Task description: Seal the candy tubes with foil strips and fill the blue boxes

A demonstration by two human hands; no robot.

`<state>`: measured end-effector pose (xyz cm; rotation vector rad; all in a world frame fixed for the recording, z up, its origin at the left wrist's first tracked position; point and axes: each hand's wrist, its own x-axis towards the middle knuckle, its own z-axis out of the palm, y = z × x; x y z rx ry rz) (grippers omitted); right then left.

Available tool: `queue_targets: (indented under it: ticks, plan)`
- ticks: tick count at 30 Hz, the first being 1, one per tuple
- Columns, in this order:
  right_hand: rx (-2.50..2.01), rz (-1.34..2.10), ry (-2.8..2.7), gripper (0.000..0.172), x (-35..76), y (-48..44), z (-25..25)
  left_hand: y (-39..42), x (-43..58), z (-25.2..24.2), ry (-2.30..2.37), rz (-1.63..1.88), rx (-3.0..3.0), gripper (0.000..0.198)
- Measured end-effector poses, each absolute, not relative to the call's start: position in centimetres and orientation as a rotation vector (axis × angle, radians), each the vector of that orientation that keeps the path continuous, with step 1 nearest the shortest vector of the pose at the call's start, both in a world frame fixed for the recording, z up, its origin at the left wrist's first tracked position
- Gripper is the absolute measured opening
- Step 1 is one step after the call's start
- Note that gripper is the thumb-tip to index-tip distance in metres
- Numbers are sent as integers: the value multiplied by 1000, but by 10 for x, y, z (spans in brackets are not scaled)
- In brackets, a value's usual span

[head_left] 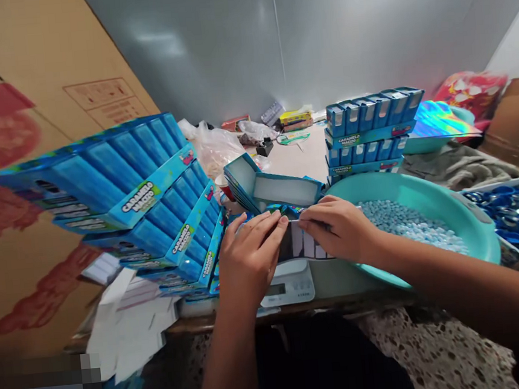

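Observation:
Both of my hands meet above a white digital scale (297,285). Between them is a blue printed cardboard box (302,242), its dark and white panelled side facing me. My left hand (248,250) curls its fingers over the box's top edge on the left. On the right, my right hand (342,226) pinches the same edge; its fingertips nearly touch those of the left. What lies inside this box is mostly hidden by my fingers. Just behind stands an open blue display box (286,189) with a white inside.
Stacked blue candy boxes (151,198) rise at the left, and a smaller stack (367,133) stands at the back right. A turquoise basin (483,232) of pale blue pieces sits right, beside a tray of dark blue items (516,214). White cardboard sheets (130,327) hang at the left edge.

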<state>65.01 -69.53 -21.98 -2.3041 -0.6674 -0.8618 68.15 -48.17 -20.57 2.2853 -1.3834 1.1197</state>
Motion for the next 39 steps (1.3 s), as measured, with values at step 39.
queue_targets:
  ticks: [39]
  plan:
    - [-2298,-561,-761,21,642,-696,-213,-485,668,-197,-1107,519,2400,19]
